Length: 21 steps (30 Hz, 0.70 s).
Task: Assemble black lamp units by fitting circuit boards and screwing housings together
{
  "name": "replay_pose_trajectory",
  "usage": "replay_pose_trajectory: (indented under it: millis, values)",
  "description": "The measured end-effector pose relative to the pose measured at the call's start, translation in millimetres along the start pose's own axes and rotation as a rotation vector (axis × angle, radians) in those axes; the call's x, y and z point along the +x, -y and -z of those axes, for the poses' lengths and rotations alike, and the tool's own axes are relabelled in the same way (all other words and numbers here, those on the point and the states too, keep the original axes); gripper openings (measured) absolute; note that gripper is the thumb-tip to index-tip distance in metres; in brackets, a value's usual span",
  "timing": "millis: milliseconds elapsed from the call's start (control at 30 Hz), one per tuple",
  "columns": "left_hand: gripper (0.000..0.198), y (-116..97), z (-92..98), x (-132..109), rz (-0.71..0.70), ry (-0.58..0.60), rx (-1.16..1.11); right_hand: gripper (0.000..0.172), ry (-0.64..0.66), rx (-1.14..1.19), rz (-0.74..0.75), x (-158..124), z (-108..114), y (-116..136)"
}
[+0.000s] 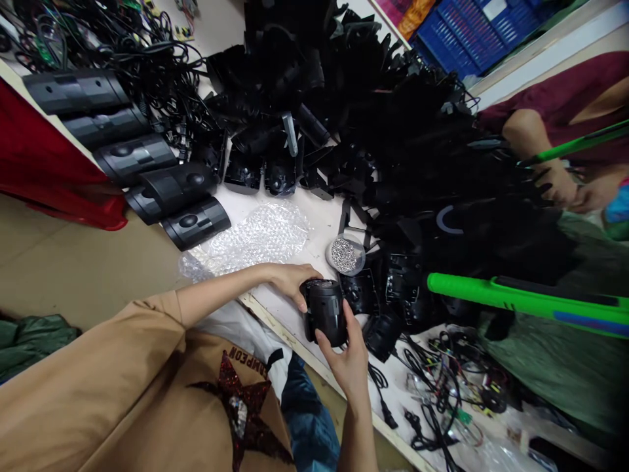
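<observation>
Left hand and right hand grasp a black plastic housing; a round dish of silver screws sits just beyond the left hand.

The cylindrical housing near the white counter's front edge is matt black with a grey sheen. The housings along the left edge are black with darker glossy bands, and the heap of plastic parts is black, one carrying a pale blue arc. Silver screws fill a clear dish. The tube at the right is bright green with a blue stripe. The tan sleeve sits above a shirt with a glittery dark red star. A red cloth hangs beyond the left edge, and blue crates fill the far corner.
</observation>
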State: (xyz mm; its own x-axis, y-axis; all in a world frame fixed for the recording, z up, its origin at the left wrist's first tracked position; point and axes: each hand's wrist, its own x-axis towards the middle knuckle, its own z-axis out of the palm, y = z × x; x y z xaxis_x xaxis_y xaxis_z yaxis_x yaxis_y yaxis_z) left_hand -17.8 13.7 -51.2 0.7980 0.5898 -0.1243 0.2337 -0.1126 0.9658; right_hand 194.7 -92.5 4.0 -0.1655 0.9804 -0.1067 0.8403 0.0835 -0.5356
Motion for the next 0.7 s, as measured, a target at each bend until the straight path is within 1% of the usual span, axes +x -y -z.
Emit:
replay_pose_trajectory:
  millis: [100, 233, 367, 467, 567, 700]
  values:
    - [0.081, 4, -3.8, -2, -0.06, -0.023, -0.105, 0.072, 0.004, -0.006, 0.025, -1, 1, 1]
    - [0.084, 10, -9.6, -2, -0.094, 0.01, -0.276, 0.071, -0.01, -0.034, 0.033, -3, 1, 1]
    - [0.087, 12, -14.0, 1, -0.099, -0.02, -0.312, 0.069, -0.005, -0.024, 0.046, -5, 3, -1]
    - [0.086, 12, -15.4, 3, -0.154, -0.04, -0.373, 0.069, -0.004, -0.018, 0.048, -5, 4, -3]
    - [0.082, 10, -15.1, 3, -0.188, -0.033, -0.434, 0.069, 0.001, -0.017, 0.033, -4, 6, -2]
    - [0.078, 9, -15.7, 4, -0.189, -0.014, -0.503, 0.069, 0.031, -0.009, 0.04, -4, 8, 0]
